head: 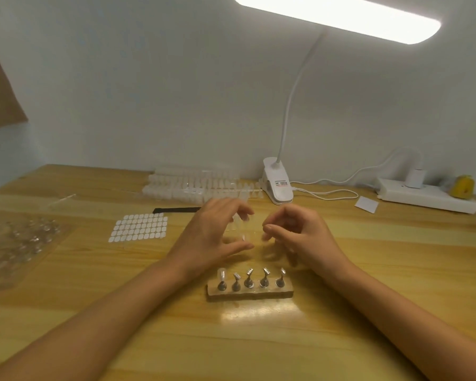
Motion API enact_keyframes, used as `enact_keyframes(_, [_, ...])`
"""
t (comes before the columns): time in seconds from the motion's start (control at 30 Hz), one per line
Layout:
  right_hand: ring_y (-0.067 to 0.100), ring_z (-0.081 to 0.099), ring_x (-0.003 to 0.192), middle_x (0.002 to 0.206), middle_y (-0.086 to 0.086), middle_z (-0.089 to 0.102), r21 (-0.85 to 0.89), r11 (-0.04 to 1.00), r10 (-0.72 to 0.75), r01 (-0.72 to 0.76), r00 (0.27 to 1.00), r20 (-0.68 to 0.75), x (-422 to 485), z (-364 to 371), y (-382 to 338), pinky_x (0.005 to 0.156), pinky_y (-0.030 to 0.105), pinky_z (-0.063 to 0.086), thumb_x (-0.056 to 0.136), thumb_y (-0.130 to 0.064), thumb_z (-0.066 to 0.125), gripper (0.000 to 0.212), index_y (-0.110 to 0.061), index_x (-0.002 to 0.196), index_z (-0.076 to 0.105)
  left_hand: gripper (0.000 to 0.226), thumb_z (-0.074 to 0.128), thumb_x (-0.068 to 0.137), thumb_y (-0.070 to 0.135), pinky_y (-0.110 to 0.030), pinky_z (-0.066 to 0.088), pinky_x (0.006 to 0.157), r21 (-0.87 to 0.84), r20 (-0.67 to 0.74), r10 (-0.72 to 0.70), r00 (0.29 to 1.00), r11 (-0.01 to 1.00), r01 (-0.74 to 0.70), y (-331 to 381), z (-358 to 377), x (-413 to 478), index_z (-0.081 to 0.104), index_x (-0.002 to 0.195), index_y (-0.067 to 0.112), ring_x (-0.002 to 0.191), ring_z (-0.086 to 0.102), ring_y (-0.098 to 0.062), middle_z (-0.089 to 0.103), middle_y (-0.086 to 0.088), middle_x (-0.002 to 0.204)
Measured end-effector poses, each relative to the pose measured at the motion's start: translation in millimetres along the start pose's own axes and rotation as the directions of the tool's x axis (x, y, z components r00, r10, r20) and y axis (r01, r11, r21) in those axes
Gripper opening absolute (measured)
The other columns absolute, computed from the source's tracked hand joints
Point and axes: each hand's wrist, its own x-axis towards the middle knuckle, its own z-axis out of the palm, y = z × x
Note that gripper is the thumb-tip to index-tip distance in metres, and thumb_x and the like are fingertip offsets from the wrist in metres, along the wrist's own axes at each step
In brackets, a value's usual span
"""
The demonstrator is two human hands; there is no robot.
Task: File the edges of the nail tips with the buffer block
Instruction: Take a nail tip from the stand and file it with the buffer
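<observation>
Two hands over mid-bench. The left hand (pixel 217 232) curls thumb and fingers round one clear nail-tip strip (pixel 242 229). The right hand (pixel 300 235) is curled just beside it; blur hides whether it holds anything.

One stand (pixel 286 292) near the front carries five metal pegs; the leftmost bears one nail tip (pixel 221 273).

Far edge: stacked nail-tip strips (pixel 193 185), one clip lamp (pixel 278 182), one power strip (pixel 429 196).

Left: one tab sheet (pixel 139 228), one black strip (pixel 176 210), one clear tray (pixel 17 243) of clear pieces.

Bare bench (pixel 396 257) lies to the right.
</observation>
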Motion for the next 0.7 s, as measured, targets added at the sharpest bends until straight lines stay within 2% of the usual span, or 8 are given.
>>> enact_keyframes(0.17, [0.019,0.072,0.066,0.079,0.003,0.075,0.094,0.992,0.086,-0.083,0.996,-0.02,-2.2,10.2,3.7,0.045,0.02,0.048,0.087,-0.012,0.073,0.006,-0.01,0.087,0.067,0.032,0.078,0.077,0.026,-0.013,0.043,0.075,-0.207,-0.035,-0.048,0.998,0.978,0.04,-0.9,1.1,0.8,0.063,0.105,0.023,0.088,0.054,-0.005,0.061,0.015,0.097])
enact_keyframes(0.27, [0.023,0.073,0.065,0.08,0.005,0.075,0.113,0.992,0.057,-0.052,0.997,-0.047,-3.5,12.4,3.2,0.043,0.019,0.046,0.088,-0.013,0.073,0.006,-0.011,0.087,0.067,0.013,0.073,0.083,0.022,-0.007,0.039,0.066,-0.319,-0.071,-0.074,0.995,0.947,0.048,1.6,1.0,2.9,0.067,0.094,0.021,0.08,0.056,-0.004,0.065,0.014,0.088])
enact_keyframes(0.37, [0.023,0.073,0.068,0.081,0.004,0.075,0.138,0.99,0.032,-0.026,0.999,-0.043,-5.6,12.3,-0.1,0.044,0.019,0.048,0.087,-0.015,0.073,0.007,-0.013,0.093,0.068,0.006,0.072,0.084,0.023,-0.005,0.038,0.063,-0.354,-0.099,-0.104,0.99,0.933,0.063,4.4,1.3,4.8,0.068,0.088,0.021,0.077,0.055,-0.002,0.065,0.015,0.084])
enact_keyframes(0.47, [0.013,0.07,0.066,0.08,0.003,0.075,0.151,0.988,0.027,-0.019,0.998,-0.051,-6.8,12.0,-2.3,0.046,0.018,0.048,0.087,-0.016,0.072,0.008,-0.014,0.094,0.07,0.009,0.071,0.085,0.025,-0.012,0.042,0.07,-0.21,-0.11,0.0,0.994,0.977,-0.023,3.5,-1.4,4.0,0.067,0.088,0.018,0.083,0.057,-0.007,0.062,0.01,0.093])
enact_keyframes(0.53, [0.007,0.065,0.059,0.079,0.004,0.074,0.167,0.986,0.026,-0.02,0.999,-0.029,-7.1,12.3,-2.2,0.046,0.019,0.048,0.086,-0.016,0.073,0.006,-0.012,0.09,0.071,0.01,0.068,0.084,0.028,-0.029,0.047,0.08,0.15,-0.169,0.224,0.96,0.968,-0.2,0.0,-2.8,3.7,0.068,0.086,0.018,0.096,0.056,-0.014,0.065,0.004,0.101])
enact_keyframes(0.6, [0.004,0.062,0.055,0.078,0.005,0.074,0.222,0.973,0.063,-0.06,0.998,-0.007,-7.7,12.9,-0.6,0.047,0.02,0.048,0.086,-0.017,0.073,0.008,-0.01,0.089,0.072,0.014,0.064,0.086,0.032,-0.035,0.04,0.08,0.451,-0.184,0.43,0.884,0.836,-0.312,-2.8,-2.4,3.8,0.07,0.082,0.019,0.103,0.051,-0.018,0.068,0.0,0.104])
enact_keyframes(0.63, [0.004,0.062,0.056,0.078,0.005,0.074,0.252,0.965,0.079,-0.075,0.997,-0.004,-8.0,12.5,-0.2,0.048,0.02,0.048,0.086,-0.018,0.073,0.008,-0.011,0.089,0.072,0.017,0.062,0.087,0.034,-0.034,0.037,0.079,0.488,-0.194,0.456,0.868,0.813,-0.318,-2.5,-2.1,4.0,0.07,0.081,0.02,0.103,0.049,-0.018,0.068,0.0,0.103])
enact_keyframes(0.7, [0.005,0.065,0.063,0.079,0.001,0.074,0.175,0.984,0.002,0.004,0.999,-0.032,-9.2,11.1,-0.6,0.052,0.018,0.049,0.085,-0.017,0.073,0.004,-0.014,0.088,0.072,0.016,0.063,0.087,0.034,-0.031,0.037,0.08,0.338,-0.232,0.342,0.911,0.906,-0.255,2.0,0.5,4.3,0.068,0.082,0.02,0.101,0.049,-0.015,0.065,0.004,0.102])
